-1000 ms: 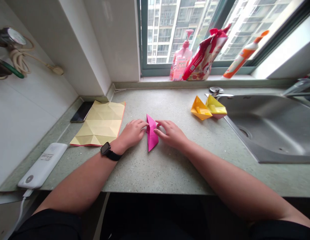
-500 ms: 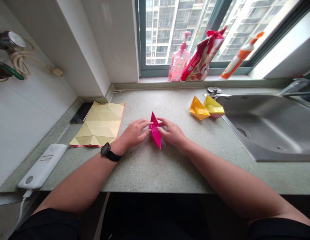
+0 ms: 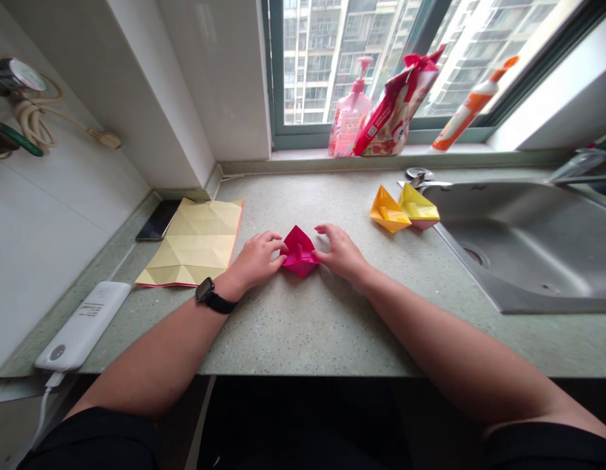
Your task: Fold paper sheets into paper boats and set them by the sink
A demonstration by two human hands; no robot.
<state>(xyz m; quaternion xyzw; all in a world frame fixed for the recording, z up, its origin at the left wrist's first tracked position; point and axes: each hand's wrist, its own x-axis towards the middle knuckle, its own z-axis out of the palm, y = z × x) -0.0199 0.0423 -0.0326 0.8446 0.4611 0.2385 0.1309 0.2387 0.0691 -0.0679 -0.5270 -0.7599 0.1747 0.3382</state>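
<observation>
A folded pink paper piece [image 3: 299,251] sits on the speckled green counter [image 3: 312,326], spread open into a wide hollow shape. My left hand [image 3: 256,260], with a black watch on its wrist, pinches the paper's left side. My right hand [image 3: 340,251] grips its right side with curled fingers. Both hands rest on the counter on either side of the paper.
A creased yellow sheet [image 3: 197,241] and a dark phone [image 3: 158,220] lie to the left, a white power bank [image 3: 82,325] nearer the edge. An orange paper boat [image 3: 388,212] and a yellow one [image 3: 419,205] sit beside the steel sink [image 3: 528,248]. Bottles and a red bag [image 3: 395,108] stand on the sill.
The pink paper was a narrow flat pointed shape; my hands have pulled its two sides apart, and it now stands opened wide and shorter.
</observation>
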